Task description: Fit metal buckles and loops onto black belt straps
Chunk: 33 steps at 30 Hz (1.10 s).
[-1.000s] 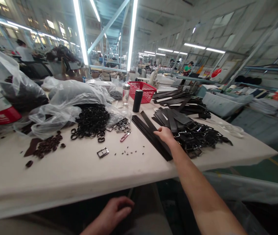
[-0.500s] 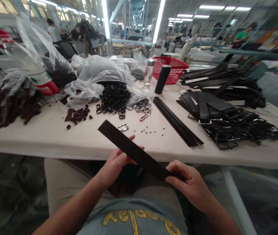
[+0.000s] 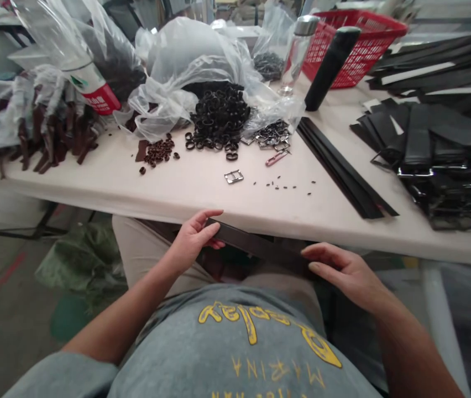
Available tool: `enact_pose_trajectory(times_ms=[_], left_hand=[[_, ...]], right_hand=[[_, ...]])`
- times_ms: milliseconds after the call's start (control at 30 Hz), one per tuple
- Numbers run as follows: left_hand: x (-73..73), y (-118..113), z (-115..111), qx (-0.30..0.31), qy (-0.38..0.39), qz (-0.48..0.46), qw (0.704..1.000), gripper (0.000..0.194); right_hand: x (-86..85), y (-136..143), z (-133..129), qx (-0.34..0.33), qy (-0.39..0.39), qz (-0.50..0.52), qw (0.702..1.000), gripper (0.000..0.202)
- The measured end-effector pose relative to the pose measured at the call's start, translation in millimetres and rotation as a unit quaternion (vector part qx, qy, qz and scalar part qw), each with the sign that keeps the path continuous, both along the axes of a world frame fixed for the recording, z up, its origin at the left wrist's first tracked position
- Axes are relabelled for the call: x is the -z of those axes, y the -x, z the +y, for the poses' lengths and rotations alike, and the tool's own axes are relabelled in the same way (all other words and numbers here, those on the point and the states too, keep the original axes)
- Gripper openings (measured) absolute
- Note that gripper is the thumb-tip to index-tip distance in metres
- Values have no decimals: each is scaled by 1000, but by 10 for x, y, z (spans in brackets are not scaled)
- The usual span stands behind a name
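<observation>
A dark belt strap (image 3: 256, 243) stretches between my two hands over my lap, below the table's front edge. My left hand (image 3: 196, 237) is closed on its left end, thumb on top and fingers behind. The right part is pinched by the thumb and fingers of my right hand (image 3: 339, 268). On the table beyond lie a metal buckle (image 3: 234, 177), a scatter of small dark bits (image 3: 285, 187) and a pink-handled tool (image 3: 276, 158). Several flat black straps (image 3: 343, 171) lie together to the right of these.
Black loops (image 3: 221, 116) spill from a plastic bag (image 3: 194, 52), beside brown loops (image 3: 160, 152) and buckles (image 3: 275, 134). Behind stand a glass bottle (image 3: 296, 58), a black cylinder (image 3: 330, 69) and a red basket (image 3: 355, 50). Buckled straps (image 3: 434, 160) pile up at right, a cut plastic bottle (image 3: 94, 91) at left.
My view has tilted downward. The strap has dropped and turned flatter; its left end, free above my left hand before, is now gripped in that hand. My right hand still holds the other part.
</observation>
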State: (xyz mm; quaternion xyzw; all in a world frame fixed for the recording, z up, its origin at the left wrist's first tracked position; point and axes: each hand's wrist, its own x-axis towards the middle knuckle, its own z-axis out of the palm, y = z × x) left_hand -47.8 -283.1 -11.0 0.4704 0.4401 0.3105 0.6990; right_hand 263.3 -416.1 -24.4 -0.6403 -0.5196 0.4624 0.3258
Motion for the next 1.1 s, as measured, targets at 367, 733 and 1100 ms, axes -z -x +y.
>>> enact_pose_trajectory(times_ms=[367,733,1100], left_hand=[[132,-256,-262,-5,36,-14,999,45],[231,-245,-255,28,24,-4,999,47],[301,-202,-160,104,-418,175,885,13]], right_hand=[[50,1086,441,30,-282,-88,955,28],[209,1113,398,5,-305,-186,934,19],[301,1122,439,-30,-299,-296,907,20]])
